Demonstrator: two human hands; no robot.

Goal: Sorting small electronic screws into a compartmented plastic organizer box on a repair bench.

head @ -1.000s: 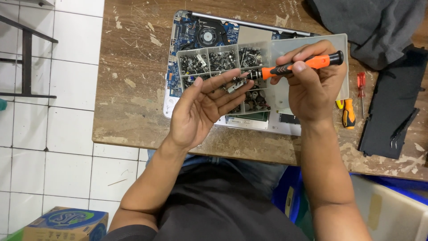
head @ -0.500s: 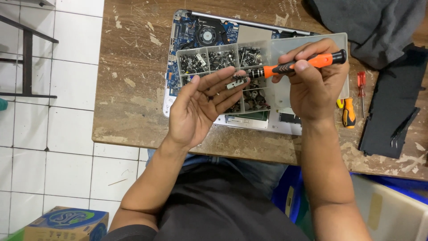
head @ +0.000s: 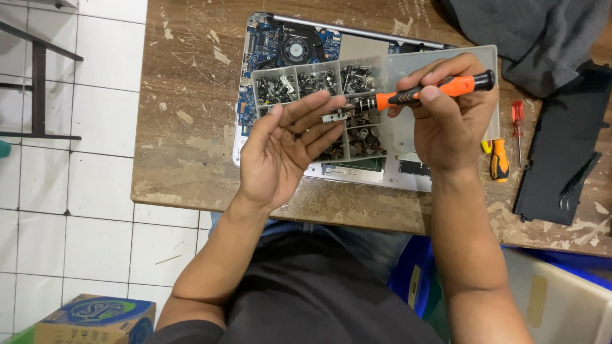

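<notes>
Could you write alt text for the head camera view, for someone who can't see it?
Seen from above, a person's right hand holds an orange-and-black screwdriver sideways, its tip at a small metal part on the open left hand. Below lie a clear compartment box of tiny parts and an opened laptop on a worn wooden table.

three screwdrivers (head: 433, 91) — one laptop (head: 287, 44) — one parts tray (head: 440, 60)

The screwdriver (head: 433, 89) is bright orange with black parts. The board inside the open laptop (head: 280, 44) is blue, and its fan is black. The parts box (head: 446, 64) is clear and a bit milky, full of small dark and silver bits. The table (head: 191, 95) is brown with pale chipped spots. The floor tiles (head: 70, 191) are white. The cloth (head: 535, 32) is dark grey.
</notes>
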